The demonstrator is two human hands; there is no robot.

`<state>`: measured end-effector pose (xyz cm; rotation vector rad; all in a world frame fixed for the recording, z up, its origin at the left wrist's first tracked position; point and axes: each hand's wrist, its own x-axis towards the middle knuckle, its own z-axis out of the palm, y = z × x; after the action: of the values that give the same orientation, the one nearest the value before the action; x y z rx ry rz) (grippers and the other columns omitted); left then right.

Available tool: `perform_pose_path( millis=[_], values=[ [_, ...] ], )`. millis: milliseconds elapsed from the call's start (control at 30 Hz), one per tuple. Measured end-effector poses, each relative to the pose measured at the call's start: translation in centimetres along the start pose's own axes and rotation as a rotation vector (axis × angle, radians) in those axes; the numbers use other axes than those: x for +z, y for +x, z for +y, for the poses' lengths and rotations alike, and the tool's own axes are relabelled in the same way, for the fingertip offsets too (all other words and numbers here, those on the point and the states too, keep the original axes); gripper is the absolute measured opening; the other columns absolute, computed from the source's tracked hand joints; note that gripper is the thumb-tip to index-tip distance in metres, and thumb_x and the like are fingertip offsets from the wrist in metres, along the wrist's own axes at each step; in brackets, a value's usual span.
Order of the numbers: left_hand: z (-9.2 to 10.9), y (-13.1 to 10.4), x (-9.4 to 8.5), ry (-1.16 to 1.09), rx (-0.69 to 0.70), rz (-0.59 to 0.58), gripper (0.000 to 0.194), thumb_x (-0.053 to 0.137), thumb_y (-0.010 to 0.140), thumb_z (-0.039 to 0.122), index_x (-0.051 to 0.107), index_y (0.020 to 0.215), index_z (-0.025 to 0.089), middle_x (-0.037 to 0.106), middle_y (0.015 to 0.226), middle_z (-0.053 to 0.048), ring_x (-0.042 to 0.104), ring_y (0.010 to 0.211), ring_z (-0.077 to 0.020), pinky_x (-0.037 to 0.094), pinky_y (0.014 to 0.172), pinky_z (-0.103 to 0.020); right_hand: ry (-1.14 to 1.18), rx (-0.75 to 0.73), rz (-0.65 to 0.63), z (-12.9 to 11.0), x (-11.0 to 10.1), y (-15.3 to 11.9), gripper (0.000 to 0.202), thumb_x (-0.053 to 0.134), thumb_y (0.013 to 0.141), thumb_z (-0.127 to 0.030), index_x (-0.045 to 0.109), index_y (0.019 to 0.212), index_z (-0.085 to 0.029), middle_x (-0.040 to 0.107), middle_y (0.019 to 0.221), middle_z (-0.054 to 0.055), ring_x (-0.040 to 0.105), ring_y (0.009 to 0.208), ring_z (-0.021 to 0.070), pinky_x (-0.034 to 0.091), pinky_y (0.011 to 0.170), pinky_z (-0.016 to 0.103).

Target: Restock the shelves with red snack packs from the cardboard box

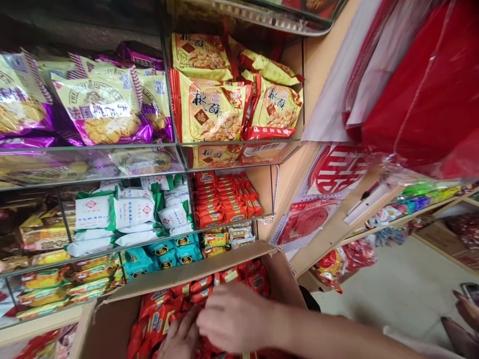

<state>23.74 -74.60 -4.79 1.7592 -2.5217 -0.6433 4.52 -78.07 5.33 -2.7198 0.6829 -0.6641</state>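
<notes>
A cardboard box (145,286) full of small red snack packets (159,311) stands in front of the shelves. Both of my hands are inside it, close together over the packets. My left hand (181,334) rests on them, fingers stretched out and a little apart, the tips partly covered by the other hand. My right hand (237,314) reaches in from the right with its fingers curled down, smeared by motion. Whatever lies under its fingertips is hidden. Matching red packets (226,199) stand stacked in a shelf compartment above the box.
Glass shelves (149,157) hold yellow-red biscuit bags (213,109), purple biscuit bags (105,104), white-green packs (132,209) and teal packs (164,254). Red goods (419,99) hang at the right. Another person's hand (466,309) with a phone shows at the right edge.
</notes>
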Motion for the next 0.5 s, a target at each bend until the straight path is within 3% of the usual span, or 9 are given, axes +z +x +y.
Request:
perform_pose_path(
  millis=[33, 100, 167, 233, 300, 367, 500],
  values=[
    [0.6, 0.2, -0.4, 0.06, -0.038, -0.053, 0.057, 0.037, 0.071, 0.006, 0.047, 0.124, 0.024, 0.05, 0.132, -0.006, 0.046, 0.117, -0.0257, 0.042, 0.092, -0.039, 0.002, 0.111, -0.097, -0.4, 2.5, -1.6, 0.018, 0.048, 0.082, -0.028, 0.058, 0.089, -0.015, 0.062, 0.083, 0.006, 0.056, 0.081, 0.018, 0.045, 0.078, 0.029],
    [1.6, 0.6, -1.1, 0.125, -0.081, -0.058, 0.066, 0.03, 0.067, -0.004, 0.044, 0.126, 0.02, 0.051, 0.13, -0.008, 0.047, 0.114, -0.026, 0.041, 0.09, -0.04, 0.082, 0.316, -0.27, -0.3, 7.1, -4.0, 0.043, 0.061, 0.071, -0.033, 0.053, 0.107, -0.011, 0.059, 0.104, 0.013, 0.056, 0.092, 0.0237, 0.046, 0.08, 0.032],
    [1.9, 1.1, -1.3, 0.058, -0.058, 0.048, 0.063, 0.029, 0.066, -0.006, 0.051, 0.122, 0.015, 0.059, 0.118, -0.013, 0.05, 0.105, -0.0269, 0.04, 0.088, -0.042, 0.21, 0.546, -0.355, 0.5, 10.3, -5.1, 0.062, 0.066, 0.064, -0.034, 0.046, 0.118, -0.01, 0.054, 0.114, 0.017, 0.055, 0.099, 0.0274, 0.046, 0.081, 0.034],
    [1.5, 1.6, -1.5, -0.08, -0.009, 0.144, 0.047, 0.037, 0.07, 0.001, 0.065, 0.104, 0.016, 0.066, 0.099, -0.014, 0.052, 0.092, -0.0271, 0.04, 0.085, -0.042, 0.317, 0.688, -0.383, 1.2, 12.0, -5.5, 0.071, 0.068, 0.061, -0.033, 0.042, 0.124, -0.011, 0.052, 0.118, 0.017, 0.054, 0.102, 0.0297, 0.046, 0.083, 0.037],
    [0.7, 1.9, -1.7, -0.202, 0.009, 0.186, 0.027, 0.047, 0.072, 0.015, 0.071, 0.082, 0.022, 0.067, 0.084, -0.01, 0.052, 0.083, -0.0261, 0.041, 0.08, -0.041, 0.372, 0.731, -0.365, 1.5, 12.2, -5.3, 0.071, 0.069, 0.06, -0.033, 0.044, 0.122, -0.012, 0.053, 0.116, 0.017, 0.053, 0.104, 0.0311, 0.045, 0.084, 0.04],
    [0.3, 1.7, -2.2, -0.32, -0.023, 0.247, 0.015, 0.054, 0.071, 0.027, 0.069, 0.072, 0.024, 0.067, 0.081, -0.007, 0.052, 0.083, -0.0254, 0.039, 0.082, -0.04, 0.407, 0.736, -0.258, 1.3, 11.5, -5.0, 0.061, 0.068, 0.062, -0.034, 0.05, 0.117, -0.014, 0.055, 0.114, 0.016, 0.051, 0.106, 0.0306, 0.042, 0.087, 0.041],
    [1.6, 0.5, -3.5, -0.679, -0.192, 0.406, 0.028, 0.053, 0.073, 0.046, 0.063, 0.081, 0.021, 0.065, 0.087, -0.006, 0.056, 0.087, -0.0236, 0.041, 0.085, -0.039, 0.715, 0.75, 0.147, 0.2, 9.2, -4.0, 0.05, 0.061, 0.071, -0.037, 0.048, 0.116, -0.019, 0.058, 0.107, 0.008, 0.055, 0.097, 0.0205, 0.045, 0.082, 0.034]
  ],
)
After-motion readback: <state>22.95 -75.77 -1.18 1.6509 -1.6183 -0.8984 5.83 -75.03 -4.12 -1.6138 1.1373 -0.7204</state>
